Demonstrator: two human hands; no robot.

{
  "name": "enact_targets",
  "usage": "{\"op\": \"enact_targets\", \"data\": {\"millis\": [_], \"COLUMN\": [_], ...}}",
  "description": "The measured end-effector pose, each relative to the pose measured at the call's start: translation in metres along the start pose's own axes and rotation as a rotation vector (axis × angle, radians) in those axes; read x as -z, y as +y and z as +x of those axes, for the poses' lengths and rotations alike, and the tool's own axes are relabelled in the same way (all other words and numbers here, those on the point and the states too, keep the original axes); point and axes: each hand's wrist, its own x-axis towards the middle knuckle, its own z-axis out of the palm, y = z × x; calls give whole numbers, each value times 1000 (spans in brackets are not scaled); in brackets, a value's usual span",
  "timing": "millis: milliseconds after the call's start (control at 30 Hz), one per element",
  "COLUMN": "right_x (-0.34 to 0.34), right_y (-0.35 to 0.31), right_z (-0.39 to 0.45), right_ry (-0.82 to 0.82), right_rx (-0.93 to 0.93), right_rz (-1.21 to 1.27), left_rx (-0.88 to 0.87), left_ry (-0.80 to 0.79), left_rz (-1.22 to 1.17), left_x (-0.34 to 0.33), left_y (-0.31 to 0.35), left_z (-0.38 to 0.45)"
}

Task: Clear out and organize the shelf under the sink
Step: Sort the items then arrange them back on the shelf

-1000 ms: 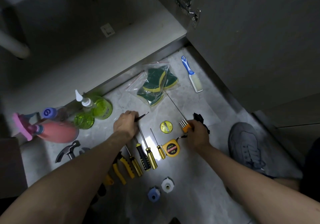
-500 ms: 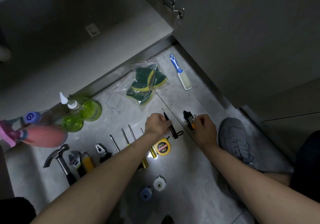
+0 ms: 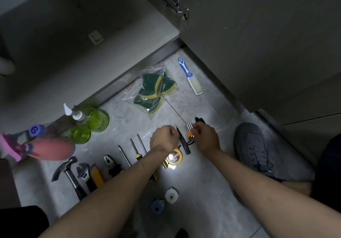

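1. On the floor (image 3: pixel 212 191) before the emptied shelf (image 3: pixel 110 68), your left hand (image 3: pixel 163 138) pinches a small black screwdriver (image 3: pixel 182 141); your right hand (image 3: pixel 205 135) grips the orange bit set (image 3: pixel 189 130).
2. Lay both parallel, just right of the tape measure (image 3: pixel 173 157).
3. Your forearm hides several screwdriver handles.
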Motion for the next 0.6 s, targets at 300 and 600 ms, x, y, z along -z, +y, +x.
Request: {"op": "enact_targets", "data": {"millis": [300,600], "right_x": [-2,29], "right_y": [-18,21], "right_z": [13,10], "right_ry": [-51,-12], "right_rx": [135,-118], "right_rz": [-344,-287], "left_rx": [99,126], "left_ry": [42,78], "left_rz": [87,29], "left_x": [39,37], "left_y": [-66,-90], "left_z": [-45,-56]}}
